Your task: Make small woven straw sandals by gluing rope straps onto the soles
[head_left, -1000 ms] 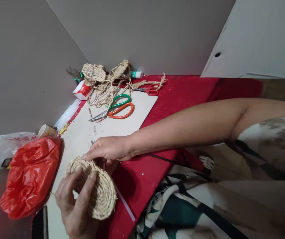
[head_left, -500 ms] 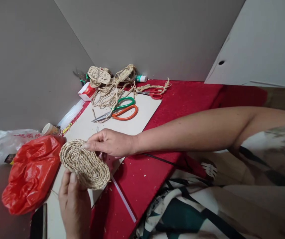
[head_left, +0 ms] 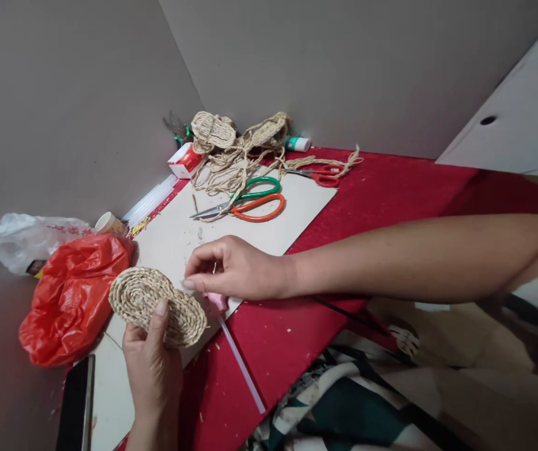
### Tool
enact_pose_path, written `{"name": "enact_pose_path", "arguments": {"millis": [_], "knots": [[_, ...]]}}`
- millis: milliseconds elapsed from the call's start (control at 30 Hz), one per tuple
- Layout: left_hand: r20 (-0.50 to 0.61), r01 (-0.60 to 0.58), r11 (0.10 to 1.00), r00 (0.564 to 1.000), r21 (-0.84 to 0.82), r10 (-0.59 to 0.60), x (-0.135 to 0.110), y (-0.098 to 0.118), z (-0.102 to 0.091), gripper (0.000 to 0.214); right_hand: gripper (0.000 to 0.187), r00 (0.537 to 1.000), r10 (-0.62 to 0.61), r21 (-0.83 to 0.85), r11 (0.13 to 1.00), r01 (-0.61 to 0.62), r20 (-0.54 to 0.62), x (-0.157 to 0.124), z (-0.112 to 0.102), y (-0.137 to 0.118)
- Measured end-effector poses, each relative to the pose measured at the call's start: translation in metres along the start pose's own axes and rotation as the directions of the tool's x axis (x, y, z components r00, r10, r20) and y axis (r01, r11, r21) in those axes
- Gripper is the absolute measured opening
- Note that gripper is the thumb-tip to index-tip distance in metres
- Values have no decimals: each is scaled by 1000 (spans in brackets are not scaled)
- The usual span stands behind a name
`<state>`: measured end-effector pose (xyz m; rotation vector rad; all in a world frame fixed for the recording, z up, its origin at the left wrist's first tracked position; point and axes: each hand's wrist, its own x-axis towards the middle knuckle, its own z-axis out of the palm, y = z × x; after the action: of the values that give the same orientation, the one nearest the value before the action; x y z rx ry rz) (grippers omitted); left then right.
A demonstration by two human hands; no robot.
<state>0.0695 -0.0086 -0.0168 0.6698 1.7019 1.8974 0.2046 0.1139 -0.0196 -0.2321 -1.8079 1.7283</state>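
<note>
My left hand (head_left: 151, 369) grips the near edge of an oval mat of coiled straw braid (head_left: 141, 294), thumb on top, and holds it over a pale board (head_left: 278, 225). My right hand (head_left: 235, 269) is curled just right of the mat, thumb and forefinger pinched at its rim. A pink glue gun (head_left: 215, 302) pokes out under that palm, and a clear glue stick (head_left: 243, 366) trails from it toward me. How the fingers grip the gun is mostly hidden.
Green-and-orange scissors (head_left: 250, 202) lie on the board, red scissors (head_left: 320, 175) behind them. A heap of straw braid (head_left: 231, 147) and a red-white box (head_left: 184, 161) fill the far corner. Left are a red bag (head_left: 74, 294), a white bag (head_left: 24, 235) and a dark phone (head_left: 75, 401).
The mat has been turned from tilted on edge to nearly flat. My left hand shifted to its near edge, and my right hand drew back to the mat's right rim. The camera swung left.
</note>
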Motion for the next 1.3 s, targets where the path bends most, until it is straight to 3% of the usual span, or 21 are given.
{"name": "enact_pose_path", "arguments": {"millis": [167, 633, 1067, 1300], "knots": [[-9, -8, 1000, 1000, 6, 8, -3, 0, -1, 37, 16, 994, -109, -172, 980, 104, -17, -4, 8, 2], [17, 21, 999, 1000, 29, -22, -7, -5, 2, 42, 11, 996, -94, -158, 983, 93, 0, -3, 9, 7], [-18, 82, 997, 997, 9, -81, -9, -4, 4, 37, 15, 974, -227, -292, 931, 218, 2, -5, 9, 10], [-1, 111, 993, 994, -30, -111, -12, 0, 9, 35, 11, 965, -260, -228, 941, 249, -20, -5, 11, 11]]}}
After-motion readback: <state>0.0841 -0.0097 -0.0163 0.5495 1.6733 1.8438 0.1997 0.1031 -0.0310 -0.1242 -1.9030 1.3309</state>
